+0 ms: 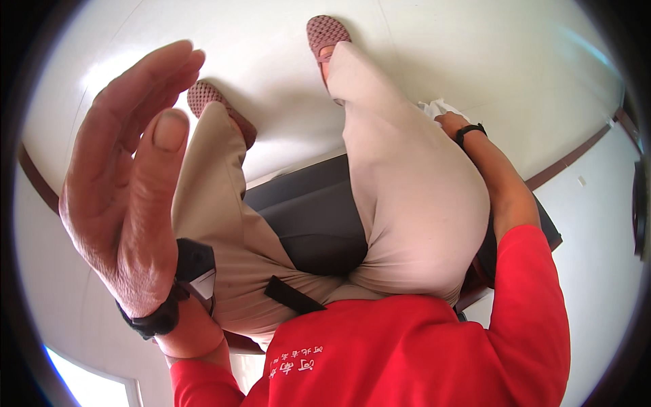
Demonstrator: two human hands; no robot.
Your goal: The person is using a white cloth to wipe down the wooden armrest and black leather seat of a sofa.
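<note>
My left hand (124, 198) is raised close to the camera on the left, with its fingers loosely curved and the thumb apart from them. Nothing shows in its grasp. A black strap (155, 321) with a small dark device (196, 259) circles that wrist. Down beside my right knee, my right hand (451, 123) grips a crumpled white item (438, 107), perhaps a thin bag or cloth. Part of that item is hidden behind my trouser leg. A black wristband (470, 133) sits on the right wrist.
I sit on a dark padded seat (315, 213), legs apart in beige trousers (417, 193). Woven reddish-brown shoes (328, 35) rest on the pale floor (264, 56). A brown baseboard (569, 157) runs along the white wall (585, 219) at right.
</note>
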